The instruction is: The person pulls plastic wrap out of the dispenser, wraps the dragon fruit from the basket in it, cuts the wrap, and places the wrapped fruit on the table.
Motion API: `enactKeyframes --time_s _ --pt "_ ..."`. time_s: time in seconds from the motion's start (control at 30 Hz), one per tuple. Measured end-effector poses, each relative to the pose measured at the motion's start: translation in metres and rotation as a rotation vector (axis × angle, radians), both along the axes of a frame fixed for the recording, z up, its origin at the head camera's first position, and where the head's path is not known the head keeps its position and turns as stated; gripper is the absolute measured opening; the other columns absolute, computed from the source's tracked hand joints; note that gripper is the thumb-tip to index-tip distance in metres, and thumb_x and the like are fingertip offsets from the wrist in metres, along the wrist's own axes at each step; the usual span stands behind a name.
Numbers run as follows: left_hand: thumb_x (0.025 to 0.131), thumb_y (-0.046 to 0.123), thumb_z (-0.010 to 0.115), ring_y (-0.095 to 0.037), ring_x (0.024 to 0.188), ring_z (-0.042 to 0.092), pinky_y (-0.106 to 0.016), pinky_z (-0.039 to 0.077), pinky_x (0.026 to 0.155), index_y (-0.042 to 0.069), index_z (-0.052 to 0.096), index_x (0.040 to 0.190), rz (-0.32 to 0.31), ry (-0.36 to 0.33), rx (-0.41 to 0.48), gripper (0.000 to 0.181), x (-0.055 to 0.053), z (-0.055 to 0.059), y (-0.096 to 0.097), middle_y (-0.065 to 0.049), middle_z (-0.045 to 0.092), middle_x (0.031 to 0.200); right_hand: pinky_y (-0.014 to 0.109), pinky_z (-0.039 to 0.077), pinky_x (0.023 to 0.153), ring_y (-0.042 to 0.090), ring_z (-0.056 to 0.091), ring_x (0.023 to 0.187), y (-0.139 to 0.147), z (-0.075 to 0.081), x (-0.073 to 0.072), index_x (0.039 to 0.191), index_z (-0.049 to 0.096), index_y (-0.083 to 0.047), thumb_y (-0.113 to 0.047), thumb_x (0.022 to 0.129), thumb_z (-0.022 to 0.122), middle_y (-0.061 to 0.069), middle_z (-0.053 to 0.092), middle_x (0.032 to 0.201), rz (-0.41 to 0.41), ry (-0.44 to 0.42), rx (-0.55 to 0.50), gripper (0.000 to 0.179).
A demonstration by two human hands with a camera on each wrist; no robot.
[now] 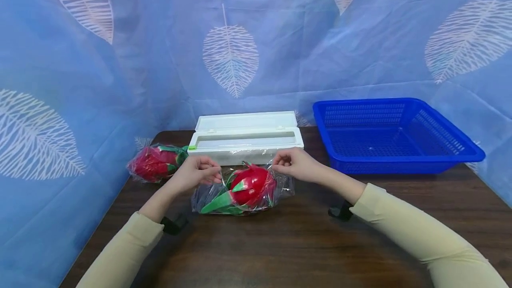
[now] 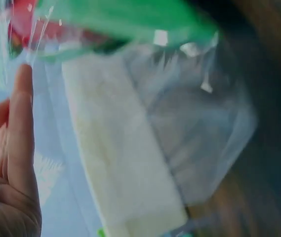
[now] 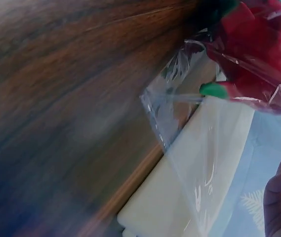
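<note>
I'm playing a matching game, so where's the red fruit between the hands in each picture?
Head: the red fruit is near the middle, a bit low.
Left wrist: the red fruit is at the top left, cut off by the edge.
Right wrist: the red fruit is at the top right, cut off too.
Shared landmark: the white box.

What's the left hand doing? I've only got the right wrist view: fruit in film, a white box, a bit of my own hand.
Observer: The left hand pinches the clear film beside the red dragon fruit.
Operator: Anything else wrapped nearby?
Observer: Yes, a second wrapped fruit, at the left end of the white box in the head view.
Operator: And off to the right?
Observer: A blue basket.
</note>
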State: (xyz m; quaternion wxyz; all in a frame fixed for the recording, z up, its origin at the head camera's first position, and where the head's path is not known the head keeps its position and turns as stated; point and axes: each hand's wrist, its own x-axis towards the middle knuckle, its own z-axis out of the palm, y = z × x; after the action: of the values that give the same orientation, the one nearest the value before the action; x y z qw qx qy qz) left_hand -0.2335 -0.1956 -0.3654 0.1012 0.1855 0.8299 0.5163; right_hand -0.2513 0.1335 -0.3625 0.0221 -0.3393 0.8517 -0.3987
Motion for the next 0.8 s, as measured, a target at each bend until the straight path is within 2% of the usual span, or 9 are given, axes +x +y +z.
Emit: enactKeyframes --time_s 0.1,0.23,0.37,0.43,0.5,0.63,0.73,0.8 --pt "0.096 0.009 0.062 -0.034 0.086 0.07 -0.04 0.057 0.075 -0.012 0.063 0.105 0.009 0.016 0.028 0.023 0.002 -0.007 0.006 -0.017 0.072 0.089 0.026 0.046 0.059 0.013 0.05 0.064 -0.007 -0.001 0.0 0.085 0.068 -0.011 -0.012 0.09 0.07 -0.005 0.061 0.073 -0.009 0.004 0.019 0.005" --pt "0.096 0.009 0.062 -0.034 0.092 0.069 -0.037 0.056 0.079 -0.009 0.063 0.109 -0.006 0.057 0.018 0.023 0.007 -0.012 0.009 -0.018 0.071 0.097 0.027 0.048 0.059 0.013 0.053 0.067 -0.012 -0.005 0.001 0.085 0.067 -0.012 -0.012 0.09 0.069 -0.006 0.062 0.077 -0.015 0.035 0.015 0.006" --pt "0.098 0.013 0.058 -0.033 0.103 0.065 -0.037 0.054 0.085 -0.007 0.054 0.12 -0.06 0.103 0.039 0.029 0.016 -0.016 0.007 -0.018 0.067 0.111 0.027 0.05 0.062 0.013 0.055 0.072 -0.014 -0.009 0.003 0.088 0.067 -0.01 -0.009 0.09 0.069 -0.005 0.061 0.079 -0.023 0.066 -0.013 0.003" --pt "0.098 0.013 0.06 -0.032 0.11 0.062 -0.04 0.053 0.087 -0.001 0.05 0.125 -0.1 0.132 0.04 0.033 0.024 -0.018 0.006 -0.018 0.062 0.121 0.026 0.05 0.062 0.013 0.056 0.073 -0.015 -0.01 0.005 0.091 0.066 -0.009 -0.007 0.089 0.069 -0.004 0.061 0.08 -0.029 0.074 -0.016 0.004" --pt "0.094 0.017 0.066 -0.031 0.117 0.058 -0.042 0.053 0.088 0.007 0.049 0.128 -0.144 0.199 -0.019 0.04 0.031 -0.019 0.008 -0.014 0.057 0.129 0.026 0.051 0.064 0.012 0.057 0.073 -0.016 -0.011 0.006 0.093 0.064 -0.009 -0.005 0.089 0.069 -0.004 0.061 0.081 -0.027 0.092 -0.003 0.007" --pt "0.082 0.03 0.08 -0.023 0.121 0.054 -0.042 0.052 0.089 0.022 0.052 0.13 -0.205 0.415 -0.25 0.056 0.041 -0.018 0.015 -0.003 0.05 0.137 0.025 0.052 0.064 0.01 0.057 0.073 -0.017 -0.012 0.007 0.094 0.063 -0.009 -0.002 0.088 0.068 -0.004 0.062 0.081 -0.022 0.133 0.043 0.01" --pt "0.078 0.033 0.083 -0.02 0.116 0.057 -0.04 0.053 0.088 0.024 0.052 0.13 -0.226 0.574 -0.369 0.061 0.044 -0.016 0.022 -0.001 0.049 0.138 0.023 0.052 0.065 0.009 0.057 0.073 -0.018 -0.015 0.007 0.093 0.063 -0.01 -0.001 0.088 0.068 -0.005 0.062 0.08 -0.016 0.157 0.074 0.011" --pt "0.078 0.032 0.083 -0.017 0.104 0.063 -0.033 0.055 0.081 0.022 0.053 0.13 -0.234 0.644 -0.41 0.061 0.044 -0.015 0.026 -0.002 0.05 0.138 0.022 0.052 0.066 0.008 0.058 0.074 -0.019 -0.017 0.006 0.093 0.062 -0.01 -0.001 0.088 0.068 -0.005 0.062 0.08 0.005 0.166 0.086 0.012"
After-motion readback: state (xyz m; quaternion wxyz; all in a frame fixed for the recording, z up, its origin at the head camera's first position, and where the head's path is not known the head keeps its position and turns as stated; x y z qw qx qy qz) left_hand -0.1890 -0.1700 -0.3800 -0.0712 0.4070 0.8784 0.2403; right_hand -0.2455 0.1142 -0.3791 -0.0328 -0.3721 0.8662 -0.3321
